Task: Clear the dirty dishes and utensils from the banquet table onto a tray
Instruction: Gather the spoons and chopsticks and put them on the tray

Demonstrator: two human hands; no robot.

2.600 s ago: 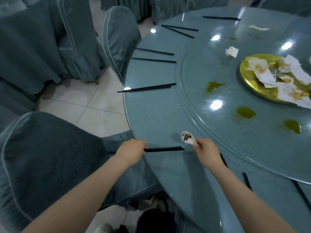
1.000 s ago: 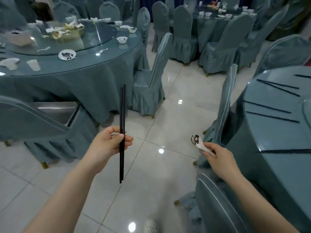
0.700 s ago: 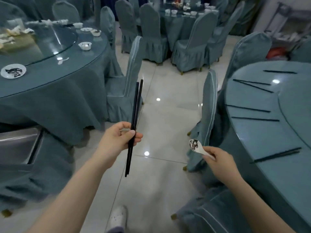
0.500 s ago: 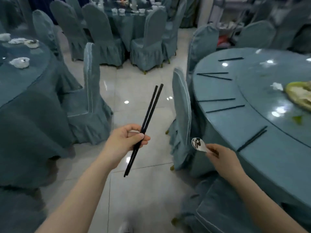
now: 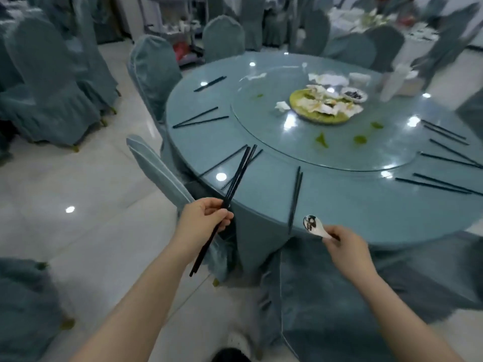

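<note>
My left hand (image 5: 203, 220) grips a pair of black chopsticks (image 5: 236, 177) that slant up toward the round banquet table (image 5: 379, 205). My right hand (image 5: 343, 242) pinches the handle of a dirty white spoon (image 5: 313, 225) just off the table's near edge. Several more black chopstick pairs lie around the rim, one pair (image 5: 295, 197) right beside the spoon. On the glass turntable (image 5: 261, 131) sits a yellow plate (image 5: 320, 107) heaped with crumpled napkins, and a small dark-stained dish (image 5: 354, 94) stands behind it. No tray is in view.
Covered chairs stand around the table, one (image 5: 167, 173) just left of my left hand and one (image 5: 153, 66) farther back. Green sauce spills (image 5: 322, 140) mark the turntable. A service cart (image 5: 183, 37) stands at the back; other tables lie left and right.
My view has swung right from the neighbouring tables back to this table. Both hands keep their hold, the left on the chopsticks, the right on the spoon, now over the table's edge.
</note>
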